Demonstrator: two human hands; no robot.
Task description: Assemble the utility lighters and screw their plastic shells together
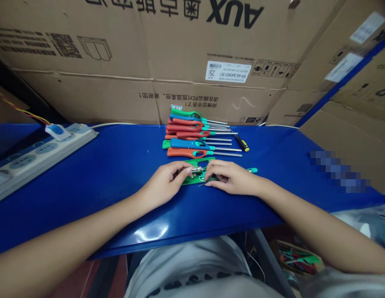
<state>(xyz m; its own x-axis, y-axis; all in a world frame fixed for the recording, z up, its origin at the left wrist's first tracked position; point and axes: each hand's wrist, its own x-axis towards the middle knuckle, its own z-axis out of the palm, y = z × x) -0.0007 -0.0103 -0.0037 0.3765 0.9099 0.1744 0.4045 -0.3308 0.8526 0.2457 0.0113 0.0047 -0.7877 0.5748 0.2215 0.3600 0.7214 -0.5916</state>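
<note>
My left hand (166, 182) is closed, pinching a small shiny cylindrical lighter part (197, 169) between thumb and fingers. Beneath it lies an opened green lighter casing (190, 181), its inner parts partly hidden by both hands. Over the casing's right side my right hand (227, 177) curls with bent fingertips close together; what they grip is hidden. A thin dark pin or wire (202, 185) pokes out beside those fingertips. Past the right wrist shows a turquoise tip (252, 170).
Several long-nosed gas lighters (192, 134) in red, blue, orange and green lie stacked behind my hands, with a yellow-black screwdriver (242, 143) beside them. A power strip (40, 153) sits at left. Cardboard (133, 74) walls the blue table (118, 165). Below right is a box of coloured parts (297, 258).
</note>
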